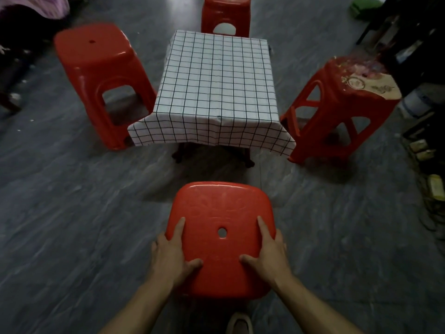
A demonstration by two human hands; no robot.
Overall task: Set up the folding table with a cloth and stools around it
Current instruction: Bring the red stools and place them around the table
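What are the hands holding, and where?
The left hand and right hand grip the near stool by the left and right edges of its seat.

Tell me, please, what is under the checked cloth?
Only dark table legs show below the cloth's near edge; the tabletop itself is wholly covered.

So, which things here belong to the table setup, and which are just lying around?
Job: checked cloth over folding table, left stool, far stool, right stool, near stool gripped by left hand and right hand.
Lying about: pink fabric, green object, yellow box.
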